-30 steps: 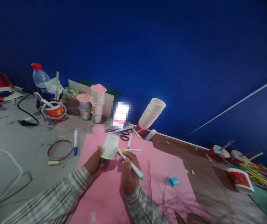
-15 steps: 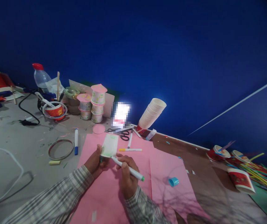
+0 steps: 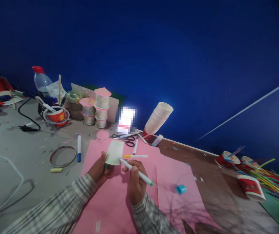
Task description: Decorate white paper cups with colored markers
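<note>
My left hand [image 3: 99, 170] grips a white paper cup [image 3: 115, 152] turned upside down over its fingers, above the pink paper sheet [image 3: 120, 195]. The cup's side carries green drawn lines. My right hand [image 3: 135, 182] is closed round a white marker with a green end [image 3: 136, 171], its tip touching the cup's lower edge. A yellow-tipped marker [image 3: 136, 156] lies on the pink sheet just behind the cup.
A blue cap [image 3: 181, 189] lies right on the pink sheet. Scissors [image 3: 129, 140], a tilted stack of white cups [image 3: 158, 119], decorated cup towers [image 3: 101, 108], a blue marker [image 3: 79, 148], a wire ring [image 3: 62, 156] and a bottle [image 3: 41, 80] stand behind. Red cups and straws [image 3: 263, 182] crowd the right.
The marker tip dropped to the cup's lower rim, then shifted slightly right along it. My left hand has tilted the cup a little.
</note>
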Motion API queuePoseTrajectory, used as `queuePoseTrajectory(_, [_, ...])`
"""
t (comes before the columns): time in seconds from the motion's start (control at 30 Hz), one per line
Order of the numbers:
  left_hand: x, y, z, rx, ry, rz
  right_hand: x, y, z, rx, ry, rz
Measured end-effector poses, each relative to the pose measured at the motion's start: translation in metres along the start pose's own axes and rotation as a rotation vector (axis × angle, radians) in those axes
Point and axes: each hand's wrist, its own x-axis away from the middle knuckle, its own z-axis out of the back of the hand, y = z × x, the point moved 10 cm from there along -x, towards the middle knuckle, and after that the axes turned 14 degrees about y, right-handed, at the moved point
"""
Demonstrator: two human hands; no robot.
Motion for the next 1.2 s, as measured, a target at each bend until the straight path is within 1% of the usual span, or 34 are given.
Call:
queuePoseTrajectory(0.13, [-0.001, 0.001, 0.001, 0.002, 0.01, -0.022, 0.002, -0.002, -0.004, -0.035, -0.035, 0.003])
queuePoseTrajectory(0.27, [-0.001, 0.001, 0.003, -0.006, 0.015, -0.027, 0.002, -0.004, -0.003, -0.01, -0.013, 0.002])
queuePoseTrajectory(0.43, [0.0, -0.001, 0.001, -0.011, 0.0, -0.003, 0.001, -0.01, -0.004, 0.042, -0.026, 0.069])
queuePoseTrajectory(0.73, [0.002, 0.003, 0.001, 0.018, 0.036, -0.021, 0.006, -0.023, -0.018, 0.032, -0.185, 0.174])
queuePoseTrajectory(1.03, [0.004, 0.002, -0.002, 0.026, 0.034, -0.002, 0.006, -0.02, -0.015, 0.049, -0.173, 0.182])
queuePoseTrajectory(1.2, [0.003, 0.0, -0.001, 0.015, 0.027, 0.017, 0.004, -0.017, -0.011, -0.003, -0.141, 0.133])
